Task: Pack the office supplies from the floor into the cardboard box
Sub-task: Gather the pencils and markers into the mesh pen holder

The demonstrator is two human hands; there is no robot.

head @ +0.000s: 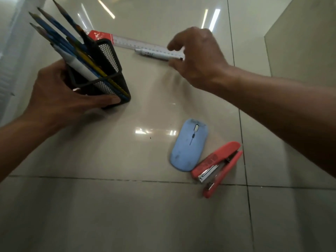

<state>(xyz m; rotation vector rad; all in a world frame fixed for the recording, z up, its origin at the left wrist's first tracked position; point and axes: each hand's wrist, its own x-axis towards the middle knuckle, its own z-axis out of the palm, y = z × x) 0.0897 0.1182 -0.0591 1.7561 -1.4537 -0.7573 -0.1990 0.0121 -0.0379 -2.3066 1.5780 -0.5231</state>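
Note:
My left hand [60,95] grips a black mesh pen holder [107,73], tilted to the left and filled with several pencils and pens [60,35]. My right hand [196,55] hovers with fingers apart over the right end of a white marker [154,54] lying on the floor. Just behind the marker lies a clear ruler in a red-topped sleeve [127,41]. A light blue computer mouse [189,144] and a red stapler [218,166], hinged open, lie side by side on the floor nearer to me. No cardboard box is clearly in view.
The floor is glossy beige tile [109,206] with dark grout lines and light reflections. A pale flat panel [305,44] rises at the right edge. A whitish surface [7,51] runs along the far left.

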